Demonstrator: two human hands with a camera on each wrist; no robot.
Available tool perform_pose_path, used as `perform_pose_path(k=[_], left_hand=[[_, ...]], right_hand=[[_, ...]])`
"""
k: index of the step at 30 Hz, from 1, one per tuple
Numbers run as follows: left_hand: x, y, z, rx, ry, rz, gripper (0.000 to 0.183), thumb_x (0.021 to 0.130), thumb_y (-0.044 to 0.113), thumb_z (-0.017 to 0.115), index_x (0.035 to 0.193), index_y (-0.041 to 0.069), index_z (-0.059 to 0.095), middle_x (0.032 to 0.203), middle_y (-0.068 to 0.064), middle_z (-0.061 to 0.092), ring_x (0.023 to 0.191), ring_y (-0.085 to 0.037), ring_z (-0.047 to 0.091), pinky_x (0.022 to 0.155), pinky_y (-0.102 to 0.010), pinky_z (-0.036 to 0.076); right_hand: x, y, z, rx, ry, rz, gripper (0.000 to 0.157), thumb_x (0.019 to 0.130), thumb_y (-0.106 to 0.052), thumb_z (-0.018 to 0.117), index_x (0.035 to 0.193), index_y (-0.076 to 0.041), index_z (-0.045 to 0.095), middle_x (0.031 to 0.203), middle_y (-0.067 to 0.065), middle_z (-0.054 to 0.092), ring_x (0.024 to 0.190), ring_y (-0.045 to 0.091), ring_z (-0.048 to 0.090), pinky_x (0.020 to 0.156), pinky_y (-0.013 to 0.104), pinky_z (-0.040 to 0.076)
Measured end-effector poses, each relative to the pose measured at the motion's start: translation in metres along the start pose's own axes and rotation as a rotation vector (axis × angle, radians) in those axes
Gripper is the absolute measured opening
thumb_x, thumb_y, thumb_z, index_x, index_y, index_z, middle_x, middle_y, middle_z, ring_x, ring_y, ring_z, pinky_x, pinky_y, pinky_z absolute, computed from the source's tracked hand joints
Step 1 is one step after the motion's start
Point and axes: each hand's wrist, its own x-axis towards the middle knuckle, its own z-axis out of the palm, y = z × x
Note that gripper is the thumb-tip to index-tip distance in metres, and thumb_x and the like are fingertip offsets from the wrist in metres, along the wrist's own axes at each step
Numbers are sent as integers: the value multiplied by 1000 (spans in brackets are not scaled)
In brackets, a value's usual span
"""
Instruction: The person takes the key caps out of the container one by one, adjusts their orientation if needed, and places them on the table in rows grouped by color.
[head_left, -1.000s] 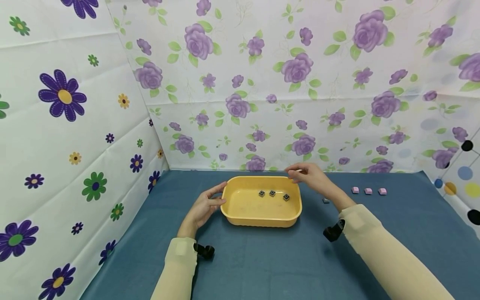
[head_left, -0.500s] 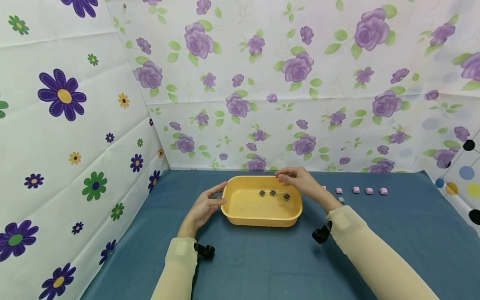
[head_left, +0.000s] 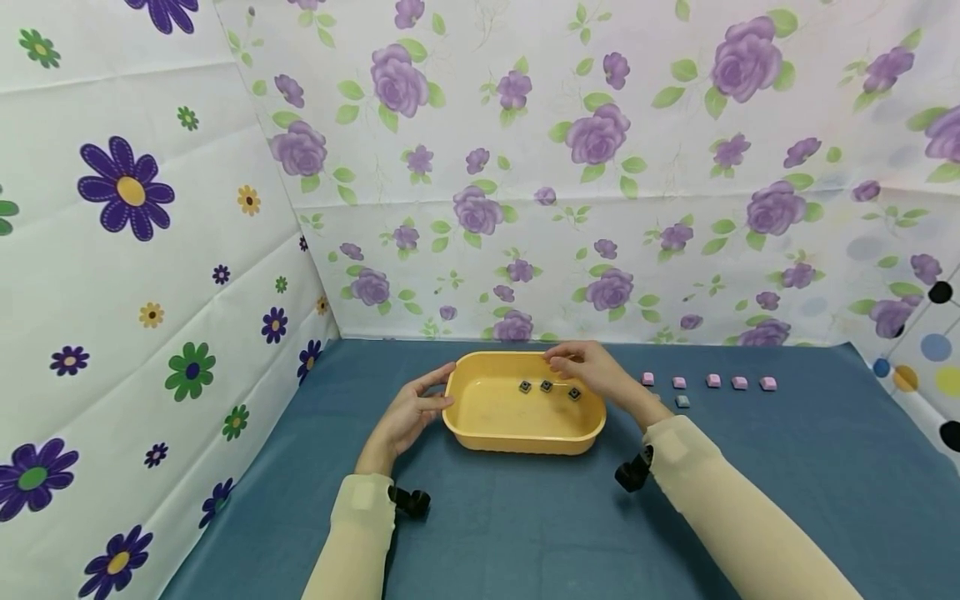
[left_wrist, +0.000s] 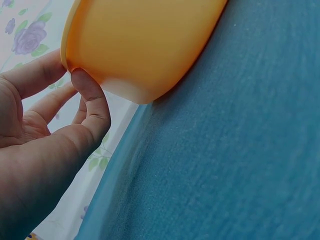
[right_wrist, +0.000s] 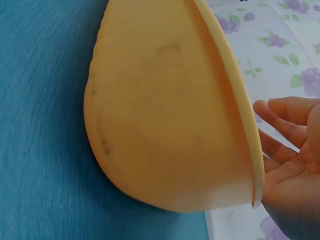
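Head view, worktop: blue-covered worktop [head_left: 480, 521], running beneath and around the tub.
Yellow plastic tub [head_left: 519, 445]: on the worktop; probably light and stiff, smooth enough to slip, best held at opposite ends of its rim.
Left hand [head_left: 405, 414]: thumb and forefinger pinch the tub's left rim.
Right hand [head_left: 592, 372]: over the tub's back-right rim, fingers bent; cannot tell whether they hold anything.
Pink keycap-like blocks [head_left: 713, 381]: five, right of the tub, plus a grey block [head_left: 682, 402].
Dark square pieces [head_left: 546, 386]: three, inside the tub; likely hard and very light, best pinched by their sides.
Lettering: none readable.
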Motion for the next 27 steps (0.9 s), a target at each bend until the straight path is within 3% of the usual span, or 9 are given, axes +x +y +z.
perform_pose_path(k=[17, 27], left_hand=[[0, 0, -1, -3, -4, -4, 64, 100, -5, 63, 159, 12, 45, 151, -18, 43, 128, -36, 50, 93, -28, 53], [0, 1, 0, 9, -3, -1, 65, 99, -4, 64, 159, 12, 45, 152, -18, 43, 132, -34, 50, 94, -29, 53]], right_hand=[[11, 1, 24, -33, -20, 20, 37, 110, -19, 56, 136, 5, 65, 130, 28, 64, 110, 45, 66, 97, 58, 51], [18, 3, 42, -22, 9, 79, 32, 108, -14, 58, 133, 3, 68, 130, 22, 67, 106, 38, 69, 94, 48, 55]])
